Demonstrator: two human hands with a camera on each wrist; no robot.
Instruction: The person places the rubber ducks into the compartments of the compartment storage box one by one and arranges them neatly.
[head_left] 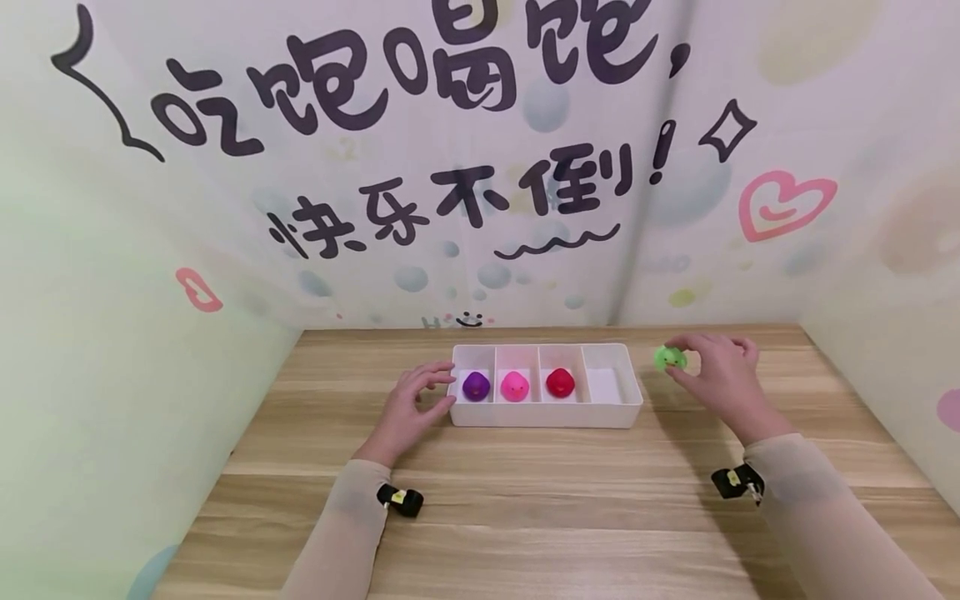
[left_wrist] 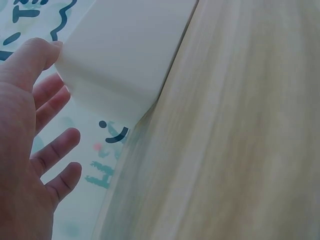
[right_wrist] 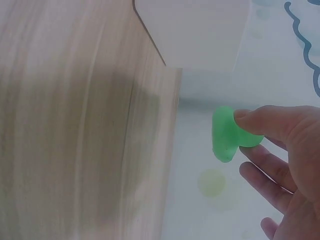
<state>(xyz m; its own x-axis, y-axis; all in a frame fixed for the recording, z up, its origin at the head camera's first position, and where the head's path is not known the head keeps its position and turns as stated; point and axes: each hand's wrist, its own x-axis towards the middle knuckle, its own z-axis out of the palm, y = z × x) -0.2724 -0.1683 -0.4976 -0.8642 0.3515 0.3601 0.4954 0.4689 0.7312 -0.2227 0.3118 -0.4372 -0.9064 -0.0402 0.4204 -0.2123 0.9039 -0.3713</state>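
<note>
My right hand [head_left: 716, 375] pinches a green rubber duck [head_left: 670, 358] between thumb and fingers, off the right end of a white divided box [head_left: 547, 416]. In the right wrist view the green duck [right_wrist: 225, 135] is held in the air. My left hand [head_left: 408, 408] touches the box's left end, its fingers loosely bent and spread. Seen from the left wrist, the thumb meets the rim of the box [left_wrist: 120, 50]. A purple duck [head_left: 476, 386], a pink duck [head_left: 515, 387] and a red duck [head_left: 560, 382] sit in separate compartments from the left; the rightmost compartment's floor is bare.
The box stands on a wood-grain table [head_left: 562, 517] towards its back edge. Behind rises a printed wall covering [head_left: 480, 283] with dark lettering and coloured spots. Black wrist cameras [head_left: 401, 500] are strapped over both sleeves.
</note>
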